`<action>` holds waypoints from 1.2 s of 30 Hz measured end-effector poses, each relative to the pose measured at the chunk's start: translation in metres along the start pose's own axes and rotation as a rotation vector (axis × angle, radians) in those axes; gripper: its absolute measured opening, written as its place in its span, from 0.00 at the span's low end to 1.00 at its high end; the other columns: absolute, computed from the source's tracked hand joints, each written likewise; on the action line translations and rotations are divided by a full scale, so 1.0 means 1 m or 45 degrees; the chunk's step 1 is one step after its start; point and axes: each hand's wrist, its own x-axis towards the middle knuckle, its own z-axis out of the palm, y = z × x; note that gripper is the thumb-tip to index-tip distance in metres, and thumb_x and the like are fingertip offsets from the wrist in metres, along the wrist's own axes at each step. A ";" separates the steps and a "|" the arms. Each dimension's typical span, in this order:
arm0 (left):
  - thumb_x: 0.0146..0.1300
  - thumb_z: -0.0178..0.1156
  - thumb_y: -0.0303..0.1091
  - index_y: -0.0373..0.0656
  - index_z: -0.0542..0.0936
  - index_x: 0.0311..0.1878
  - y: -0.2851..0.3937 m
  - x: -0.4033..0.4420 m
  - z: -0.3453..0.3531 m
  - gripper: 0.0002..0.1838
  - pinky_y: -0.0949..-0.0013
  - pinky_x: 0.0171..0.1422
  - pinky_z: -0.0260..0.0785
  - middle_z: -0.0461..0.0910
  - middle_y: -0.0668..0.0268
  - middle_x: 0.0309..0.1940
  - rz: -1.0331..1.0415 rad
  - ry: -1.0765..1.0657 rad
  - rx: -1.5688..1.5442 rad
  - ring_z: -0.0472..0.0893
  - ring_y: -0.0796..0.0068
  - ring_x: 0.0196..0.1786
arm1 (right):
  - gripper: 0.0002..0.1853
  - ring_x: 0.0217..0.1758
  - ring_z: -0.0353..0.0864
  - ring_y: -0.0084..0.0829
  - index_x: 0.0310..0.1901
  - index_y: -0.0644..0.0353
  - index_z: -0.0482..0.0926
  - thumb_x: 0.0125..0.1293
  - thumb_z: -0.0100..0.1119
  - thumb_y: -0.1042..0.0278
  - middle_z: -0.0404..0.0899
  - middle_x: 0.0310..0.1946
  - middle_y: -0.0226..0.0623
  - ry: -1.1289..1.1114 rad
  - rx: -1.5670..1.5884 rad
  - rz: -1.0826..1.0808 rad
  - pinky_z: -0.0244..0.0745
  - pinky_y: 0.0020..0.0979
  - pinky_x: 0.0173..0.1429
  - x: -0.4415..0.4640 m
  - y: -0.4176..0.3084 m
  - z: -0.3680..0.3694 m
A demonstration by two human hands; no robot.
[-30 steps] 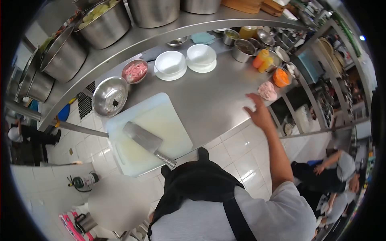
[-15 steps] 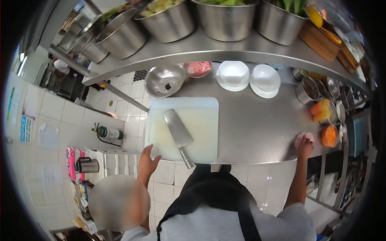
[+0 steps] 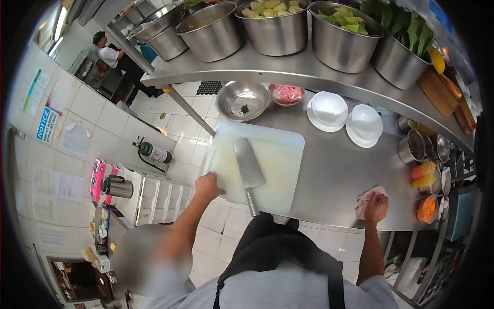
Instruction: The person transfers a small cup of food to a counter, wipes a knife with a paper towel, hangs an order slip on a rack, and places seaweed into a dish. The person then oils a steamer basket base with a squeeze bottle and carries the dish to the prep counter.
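Observation:
A white cutting board lies on the steel table, with a cleaver flat on it, its metal handle toward me over the front edge. My left hand is at the board's front left corner. Its fingers are curled at the edge and its thumb stands out to the side; the fingertips are hidden. Far to the right, my right hand presses a crumpled pink cloth onto the tabletop, fingers bent over it.
Behind the board stand a steel bowl, a bowl of pink raw meat and white bowls on plates. Containers of orange food line the right end. An overhead shelf carries steel pots. Another person stands far left.
My left hand has come from beside the board onto its front left corner, fingers curling. My right hand has slid the pink cloth leftward, away from the orange containers. The view has turned left.

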 end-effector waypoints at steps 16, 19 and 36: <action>0.45 0.84 0.56 0.38 0.80 0.54 0.002 0.002 -0.007 0.41 0.53 0.60 0.80 0.86 0.51 0.55 0.033 -0.088 0.056 0.87 0.52 0.55 | 0.24 0.69 0.75 0.53 0.62 0.59 0.82 0.69 0.64 0.55 0.79 0.63 0.48 0.084 0.003 -0.219 0.68 0.52 0.72 -0.046 -0.011 0.016; 0.44 0.85 0.56 0.38 0.81 0.51 0.007 0.002 -0.016 0.38 0.53 0.58 0.81 0.87 0.51 0.51 0.047 -0.125 0.076 0.88 0.50 0.52 | 0.24 0.69 0.75 0.52 0.61 0.59 0.83 0.67 0.65 0.56 0.79 0.63 0.47 0.099 0.002 -0.221 0.68 0.52 0.71 -0.047 -0.007 0.018; 0.46 0.83 0.57 0.36 0.81 0.57 -0.004 0.002 0.004 0.42 0.52 0.61 0.79 0.87 0.49 0.51 0.092 -0.012 0.084 0.87 0.48 0.55 | 0.24 0.70 0.73 0.48 0.61 0.56 0.83 0.66 0.65 0.54 0.78 0.63 0.42 0.070 0.028 -0.147 0.66 0.50 0.72 -0.046 -0.014 0.010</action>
